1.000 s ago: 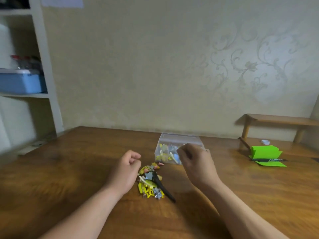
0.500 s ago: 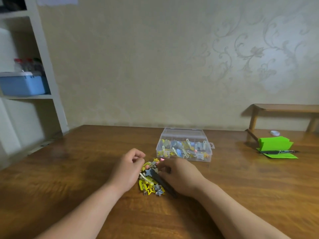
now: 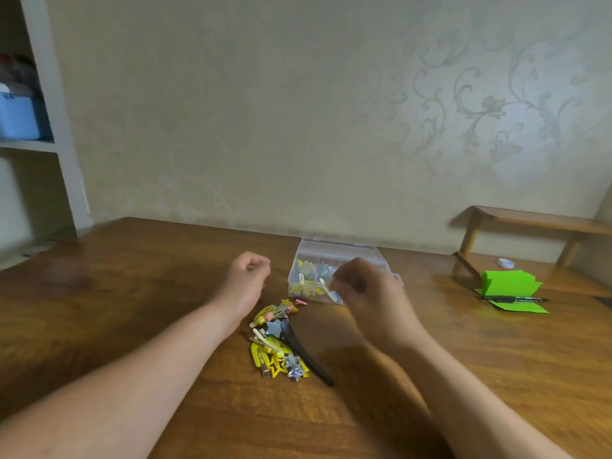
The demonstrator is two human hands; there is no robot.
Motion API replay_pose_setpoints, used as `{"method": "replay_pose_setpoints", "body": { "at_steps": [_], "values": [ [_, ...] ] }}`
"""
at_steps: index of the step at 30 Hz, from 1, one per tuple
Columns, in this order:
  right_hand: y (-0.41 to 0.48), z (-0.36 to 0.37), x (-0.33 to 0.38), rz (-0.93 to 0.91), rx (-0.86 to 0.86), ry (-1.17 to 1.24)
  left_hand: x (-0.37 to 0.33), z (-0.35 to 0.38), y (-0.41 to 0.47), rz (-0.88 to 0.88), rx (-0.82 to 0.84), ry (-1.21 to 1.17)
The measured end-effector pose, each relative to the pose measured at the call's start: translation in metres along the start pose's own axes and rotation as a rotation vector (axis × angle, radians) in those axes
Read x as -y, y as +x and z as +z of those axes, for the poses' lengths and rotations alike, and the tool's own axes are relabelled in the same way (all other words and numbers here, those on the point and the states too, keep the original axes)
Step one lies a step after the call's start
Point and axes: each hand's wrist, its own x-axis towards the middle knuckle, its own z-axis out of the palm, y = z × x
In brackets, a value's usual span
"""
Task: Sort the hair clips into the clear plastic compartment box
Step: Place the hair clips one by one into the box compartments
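A wooden table (image 3: 132, 309) carries a clear box (image 3: 341, 256), loose hair clips (image 3: 278, 346) near it, green paper (image 3: 506, 283) under a pen (image 3: 513, 299), and a small stand (image 3: 530, 223).

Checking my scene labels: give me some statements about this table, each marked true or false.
1. A pile of hair clips lies on the wooden table in front of the clear box. True.
2. The clear box is empty. False: coloured clips lie inside it.
3. A black pen lies on green paper. True.
4. The left hand lies flat with straight fingers. False: its fingers are curled in a fist.
5. The long black clip is in the box. False: it lies on the table beside the pile.
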Motion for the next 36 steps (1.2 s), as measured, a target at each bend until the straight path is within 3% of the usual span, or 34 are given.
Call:
{"method": "replay_pose_setpoints", "body": {
  "at_steps": [4,13,17,31,36],
  "values": [
    [0.035,-0.028,-0.009,0.089,-0.09,-0.069,0.004,0.005,-0.003,0.08,0.098,0.063],
    [0.077,-0.007,-0.005,0.115,0.265,-0.326,0.007,0.002,-0.004,0.144,0.141,0.075],
    [0.082,0.002,-0.005,0.112,0.324,-0.371,0.011,0.002,0.001,0.149,0.136,0.064],
    [0.094,0.038,0.009,0.107,0.327,-0.419,0.015,0.005,0.006,0.145,0.137,0.039],
    [0.085,0.03,0.006,0.1,0.12,-0.369,0.016,0.004,0.006,0.134,0.145,0.033]
  ]
}}
